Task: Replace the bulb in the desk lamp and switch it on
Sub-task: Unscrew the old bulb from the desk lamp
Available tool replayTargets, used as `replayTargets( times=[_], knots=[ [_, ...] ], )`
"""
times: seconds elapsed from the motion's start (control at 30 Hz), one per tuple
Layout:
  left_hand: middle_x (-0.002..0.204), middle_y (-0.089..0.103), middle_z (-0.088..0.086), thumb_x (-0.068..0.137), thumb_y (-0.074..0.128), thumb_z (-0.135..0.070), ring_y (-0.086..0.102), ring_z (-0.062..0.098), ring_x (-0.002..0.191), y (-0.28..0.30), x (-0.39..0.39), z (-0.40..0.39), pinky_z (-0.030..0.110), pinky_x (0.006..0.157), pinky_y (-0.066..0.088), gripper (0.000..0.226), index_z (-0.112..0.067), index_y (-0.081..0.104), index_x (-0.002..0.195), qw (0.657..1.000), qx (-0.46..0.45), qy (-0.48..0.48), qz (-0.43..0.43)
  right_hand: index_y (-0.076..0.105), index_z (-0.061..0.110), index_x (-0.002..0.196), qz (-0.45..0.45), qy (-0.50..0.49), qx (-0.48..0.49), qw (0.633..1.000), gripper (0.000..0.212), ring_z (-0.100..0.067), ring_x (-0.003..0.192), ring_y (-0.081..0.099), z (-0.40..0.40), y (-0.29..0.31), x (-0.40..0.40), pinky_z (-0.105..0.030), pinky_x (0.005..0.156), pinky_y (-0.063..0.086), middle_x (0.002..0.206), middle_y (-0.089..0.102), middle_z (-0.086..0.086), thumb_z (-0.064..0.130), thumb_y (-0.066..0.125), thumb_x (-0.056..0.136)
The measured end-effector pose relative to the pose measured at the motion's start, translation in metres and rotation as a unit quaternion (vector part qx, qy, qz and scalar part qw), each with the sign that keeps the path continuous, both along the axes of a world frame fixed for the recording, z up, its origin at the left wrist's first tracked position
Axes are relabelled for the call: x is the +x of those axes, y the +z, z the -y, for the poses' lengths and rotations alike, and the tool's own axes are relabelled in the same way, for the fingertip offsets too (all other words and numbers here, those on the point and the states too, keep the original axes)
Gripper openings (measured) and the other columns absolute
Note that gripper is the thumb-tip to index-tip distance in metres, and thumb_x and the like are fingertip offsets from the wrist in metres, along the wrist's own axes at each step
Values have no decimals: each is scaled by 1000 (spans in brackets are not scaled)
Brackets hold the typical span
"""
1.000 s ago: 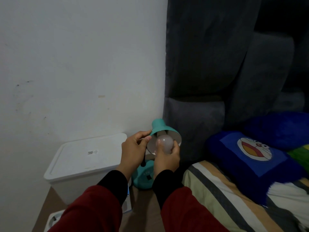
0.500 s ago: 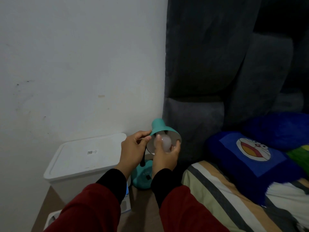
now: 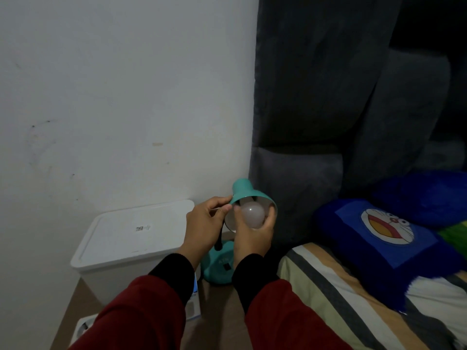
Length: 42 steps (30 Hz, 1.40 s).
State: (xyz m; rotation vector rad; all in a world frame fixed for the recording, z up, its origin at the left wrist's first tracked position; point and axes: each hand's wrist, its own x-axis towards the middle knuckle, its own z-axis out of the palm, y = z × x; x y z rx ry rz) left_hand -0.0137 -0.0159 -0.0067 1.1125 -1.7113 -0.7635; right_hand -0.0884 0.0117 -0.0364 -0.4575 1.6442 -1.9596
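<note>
A teal desk lamp stands on a low surface between a white box and the bed; its shade (image 3: 242, 190) tilts toward me and its round base (image 3: 218, 267) carries a black switch. A white unlit bulb (image 3: 252, 213) sits in the mouth of the shade. My left hand (image 3: 204, 227) pinches the shade's left rim. My right hand (image 3: 254, 237) cups the bulb from below, fingers wrapped round its sides. The bulb's screw end is hidden inside the shade.
A white lidded plastic box (image 3: 134, 238) stands left of the lamp against the white wall. A small box (image 3: 193, 303) lies in front of it. Right is a bed with a striped sheet (image 3: 336, 294), a blue cartoon pillow (image 3: 384, 238) and a dark padded headboard (image 3: 316, 97).
My right hand has shifted its grip round the bulb, thumb now left and fingers right of it. The left hand and the shade have stayed in place.
</note>
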Motion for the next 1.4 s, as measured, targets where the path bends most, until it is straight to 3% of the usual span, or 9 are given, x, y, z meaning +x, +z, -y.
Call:
replayTargets(
  times=[0.07,0.23,0.3,0.43,0.57,0.7,1.03,1.23,1.4],
  knots=[
    [98,65,-12,89,60,-15,55,-11,78,-1,0,0,-14,66,34,23,-17,69,111,1000,0,0,-2,32,29,144,10,-6,9,1000,80,-25,126,51,0,-1,0,-39,103,47,143,46,-6,38,73,76],
    [98,65,-12,89,61,-15,53,-15,78,-2,-1,1,-13,65,35,24,-17,69,111,1000,-3,-4,-2,34,28,143,-19,-7,-4,1000,78,-23,126,50,1,-5,-3,-28,96,47,143,43,-6,24,75,77],
    [98,65,-13,89,61,-15,53,-15,77,-2,-2,1,-13,65,34,23,-17,69,111,1000,-6,-1,-1,36,28,142,7,-13,-1,1000,80,-22,123,53,3,-7,-1,-33,100,48,140,49,-6,33,77,73],
    [98,67,-12,89,61,-15,59,-2,83,-2,-2,3,-12,67,36,23,-19,70,109,1000,-8,4,-1,44,30,135,-15,-17,-6,1000,72,-25,121,54,4,-7,0,-43,100,49,135,50,-7,14,75,73],
    [96,65,-14,89,61,-14,56,-11,79,-2,-2,2,-13,67,36,23,-18,70,110,1000,-7,0,-1,38,26,140,20,-1,-28,999,72,-15,116,53,1,-4,-4,-29,92,49,131,49,4,31,74,78],
    [96,65,-13,89,60,-14,52,-17,77,-2,-3,2,-14,65,34,23,-17,70,109,1000,-10,3,-2,40,21,140,-20,-8,24,999,73,-25,125,51,4,-6,-3,-41,104,46,143,44,-4,19,74,75],
    [95,64,-14,89,60,-14,52,-15,75,-1,-4,0,-14,63,33,22,-17,70,109,1000,-10,9,4,42,28,135,-33,6,9,999,70,-29,119,53,-1,-2,-9,-46,99,49,134,46,-10,2,65,75],
    [94,64,-13,89,60,-13,53,-15,74,1,-4,-1,-13,63,34,21,-17,70,108,1000,0,7,-2,34,31,140,7,19,-3,1000,81,-23,120,54,-3,-1,-8,-41,102,48,137,50,-4,44,74,70],
    [95,64,-13,90,60,-13,52,-16,75,1,-4,-2,-14,62,33,22,-17,70,109,1000,4,9,-2,40,22,140,-29,25,23,999,73,-24,124,51,-3,-3,-15,-37,105,44,139,49,-7,30,75,76]
  ],
)
